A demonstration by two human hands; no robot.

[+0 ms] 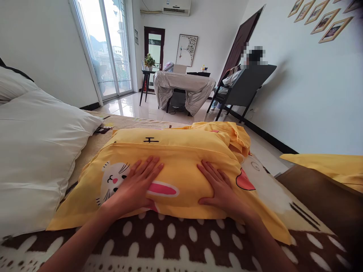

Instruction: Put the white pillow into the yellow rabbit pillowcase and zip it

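Note:
A pillow in a yellow case with a cartoon cat print (181, 158) lies across the bed in front of me. My left hand (136, 185) rests flat on its near left part, fingers stretched out, beside the cat face. My right hand (219, 187) lies flat on the near right part, fingers spread, touching the case. Neither hand holds anything. More yellow fabric (227, 132) is bunched up behind the pillow at the right.
A white pillow (34, 151) lies at the left. A brown bedspread with white spots (176, 238) covers the bed. Yellow cloth (334, 166) drapes over a brown surface at the right. Farther off stand a covered table (184, 87), a dark chair with a seated person (246, 83), and glass doors (107, 49).

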